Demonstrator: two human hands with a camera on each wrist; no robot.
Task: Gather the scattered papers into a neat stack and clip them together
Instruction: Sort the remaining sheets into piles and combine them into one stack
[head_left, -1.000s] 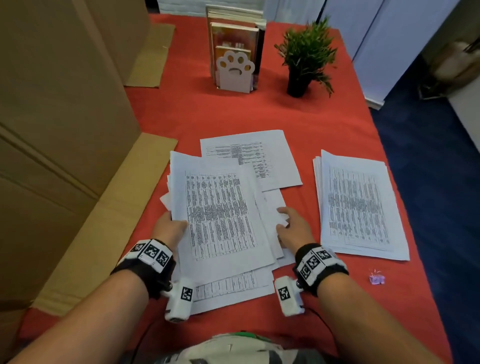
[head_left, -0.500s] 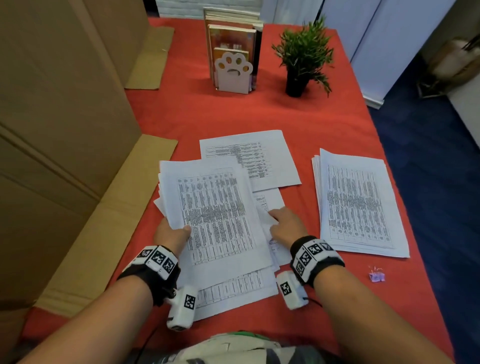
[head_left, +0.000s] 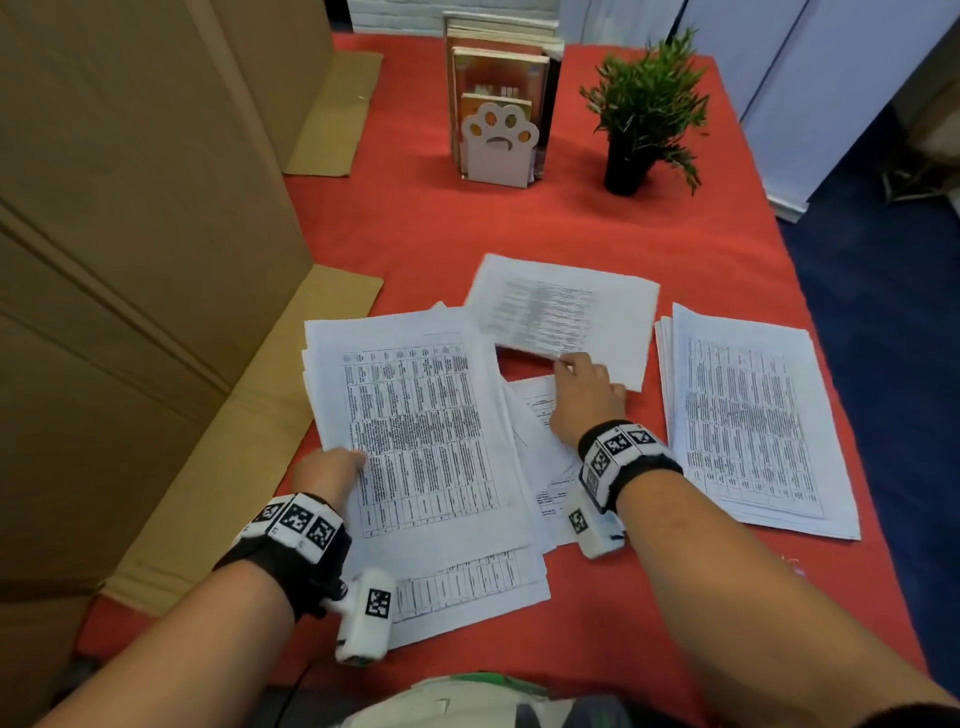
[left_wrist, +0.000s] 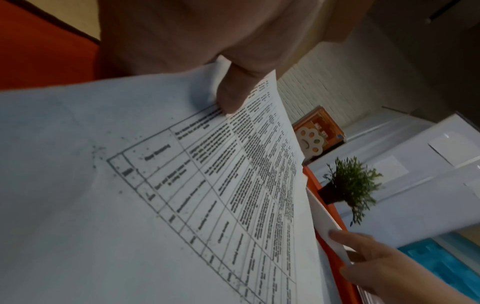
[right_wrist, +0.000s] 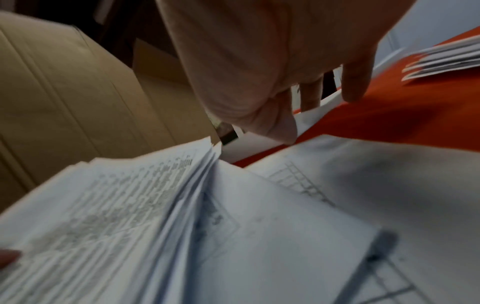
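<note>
A tall cardboard box stands along the left edge of the table, with a flat cardboard flap lying at its foot. Just right of that, the left hand grips the near left edge of a bundle of printed sheets, thumb on top of the page; the left wrist view shows the thumb pressed onto the paper, probably to keep the gathered sheets together while more are added. Beneath the bundle, a few loose sheets poke out toward the near edge, not yet squared up.

At mid-table, the right hand pinches the near edge of a single sheet. That sheet looks raised off the cloth and is blurred, so it is likely on its way to the bundle. Another page lies flat under that wrist.

Toward the right edge lies a separate pile of papers, fairly even, and touched by neither hand. At the far end stand a book holder with a paw-shaped front and a small potted plant.

I see no clip in these views, so clipping seems some way off; the gathering is not yet done.
</note>
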